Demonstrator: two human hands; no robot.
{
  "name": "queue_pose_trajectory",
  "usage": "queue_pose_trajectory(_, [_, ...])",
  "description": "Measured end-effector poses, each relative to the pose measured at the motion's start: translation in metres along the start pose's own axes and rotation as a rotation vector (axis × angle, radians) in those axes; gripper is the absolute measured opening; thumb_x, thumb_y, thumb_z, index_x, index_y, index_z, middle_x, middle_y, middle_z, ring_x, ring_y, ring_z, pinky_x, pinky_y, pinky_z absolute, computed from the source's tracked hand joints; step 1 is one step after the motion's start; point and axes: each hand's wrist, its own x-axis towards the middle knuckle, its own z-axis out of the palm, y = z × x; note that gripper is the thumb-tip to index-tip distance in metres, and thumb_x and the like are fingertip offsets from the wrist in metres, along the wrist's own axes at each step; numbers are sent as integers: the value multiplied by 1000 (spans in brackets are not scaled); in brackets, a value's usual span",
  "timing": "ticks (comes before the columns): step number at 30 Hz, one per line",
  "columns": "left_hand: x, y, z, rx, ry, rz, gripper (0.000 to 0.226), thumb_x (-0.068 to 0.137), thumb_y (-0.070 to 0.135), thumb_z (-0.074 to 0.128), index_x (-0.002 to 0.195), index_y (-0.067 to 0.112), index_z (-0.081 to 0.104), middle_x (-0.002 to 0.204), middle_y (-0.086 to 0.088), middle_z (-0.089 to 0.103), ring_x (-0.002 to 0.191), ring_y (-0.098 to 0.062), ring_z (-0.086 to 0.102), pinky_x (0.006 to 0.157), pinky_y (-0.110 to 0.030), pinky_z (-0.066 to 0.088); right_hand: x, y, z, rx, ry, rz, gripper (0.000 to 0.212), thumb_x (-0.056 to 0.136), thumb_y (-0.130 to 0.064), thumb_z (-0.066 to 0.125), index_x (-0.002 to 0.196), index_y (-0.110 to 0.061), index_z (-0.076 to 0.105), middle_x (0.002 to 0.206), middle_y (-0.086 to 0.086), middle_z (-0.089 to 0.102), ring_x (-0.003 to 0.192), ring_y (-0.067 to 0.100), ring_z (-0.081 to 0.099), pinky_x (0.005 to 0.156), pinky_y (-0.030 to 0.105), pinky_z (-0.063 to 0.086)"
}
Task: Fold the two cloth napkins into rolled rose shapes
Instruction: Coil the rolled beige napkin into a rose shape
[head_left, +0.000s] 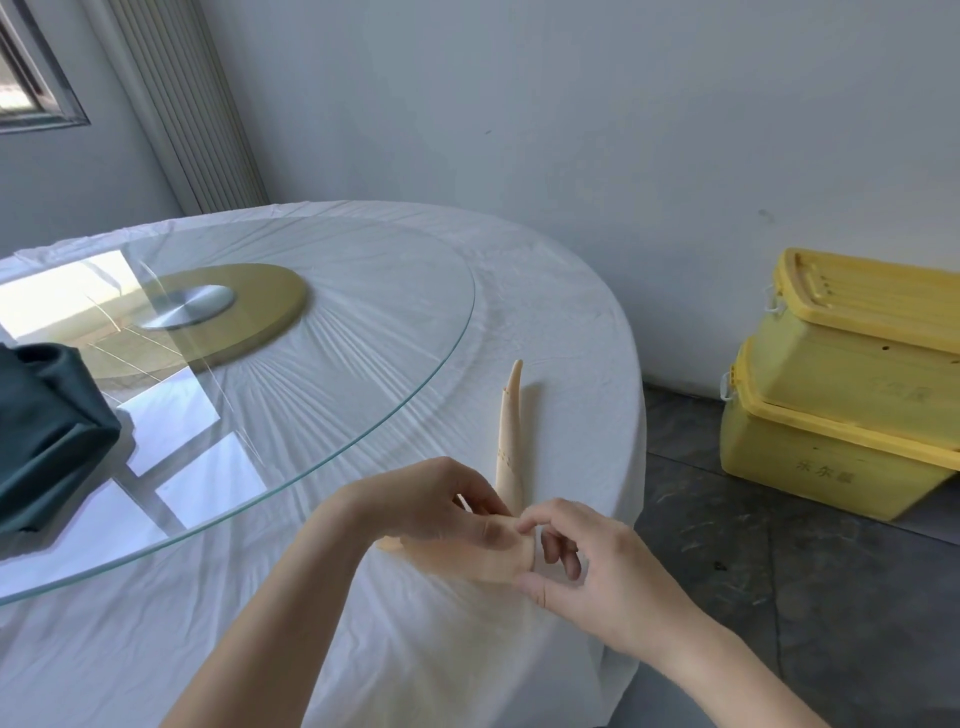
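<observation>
While left hand (441, 512) and right hand (602, 577) pinch its roll, the napkin (510, 441) tapers beyond their grip.

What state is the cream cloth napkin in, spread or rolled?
Rolled up: the cream cloth napkin is a narrow tapering strip, its near end pinched by the left hand and right hand.

White wall (571, 104), grey floor (779, 597) — yellow crates (841, 395)

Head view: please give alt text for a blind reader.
The left hand and right hand pinch the rolled end of a beige napkin on a white-clothed round table; its tail points away. A dark green cloth lies on the glass turntable.
</observation>
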Motion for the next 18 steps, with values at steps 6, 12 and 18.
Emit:
queue_pose_trajectory(6, [4,-10,-8,59,207,47,32,76,47,71,104,34,62,103,13,61,96,-1,58,83,-25,52,16,-1,-1,65,3,49,37,67,-52,75,98,-46,53,71,-17,49,65,0,47,62,14,39])
queue_pose_trajectory(12, [-4,1,-7,92,251,198,26,73,44,74,96,44,61,105,18,57,101,5,52,87,-18,44,40,7,-7,168,-21,146,24,77,-44,70,99,-35,67,62,-14,49,57,0,43,57,14,36])
queue_pose_trajectory(18, [12,-7,4,50,191,91,52,68,30,79,108,46,50,108,13,55,92,-8,57,76,-30,53,46,9,-12,103,-50,161,49,79,-60,51,120,-34,59,88,-19,63,79,-8,56,69,8,40])
